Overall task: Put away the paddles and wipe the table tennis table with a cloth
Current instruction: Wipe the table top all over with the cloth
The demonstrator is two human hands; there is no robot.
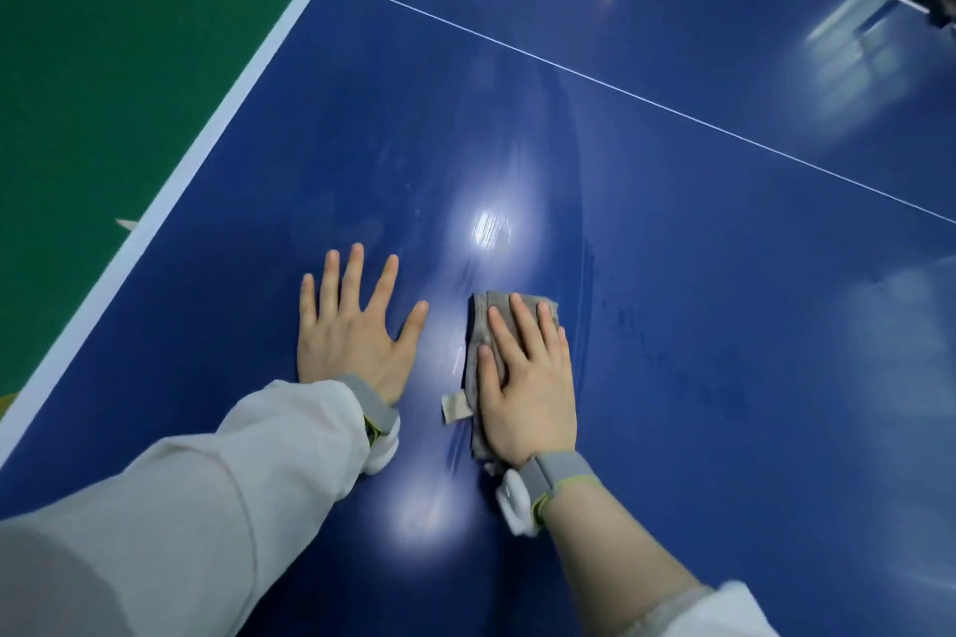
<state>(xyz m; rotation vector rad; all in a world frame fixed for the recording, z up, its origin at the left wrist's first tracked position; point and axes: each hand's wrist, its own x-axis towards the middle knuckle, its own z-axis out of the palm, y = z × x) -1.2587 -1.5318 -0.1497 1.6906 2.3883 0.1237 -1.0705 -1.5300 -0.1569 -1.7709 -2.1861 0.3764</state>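
Cloth (483, 326), grey and folded, lies flat on the blue table tennis table (724, 274) at lower centre of the frame, pinned under the right hand (527, 378). Its fingers (522, 321) are straight and together, pressing down on the fabric, not curled round it; a pale tag (455, 409) sticks out at the cloth's left edge. Just beside it, to the left, the left hand (352, 331) rests palm down on the bare surface, fingers spread and straight, holding nothing, probably as a brace.

Outward from the hands, faint smears and streaks show around the bright reflection above the cloth, and dull marks lie to the right of it, so the wiping seems under way, not finished. Beyond the thin white centre line (621, 91), the upper right part of the table shows only glare, and whether it is wiped I cannot tell. No paddles appear anywhere in view, so that step is likely done. Green floor (103, 67) fills the upper left, past the table's white edge.
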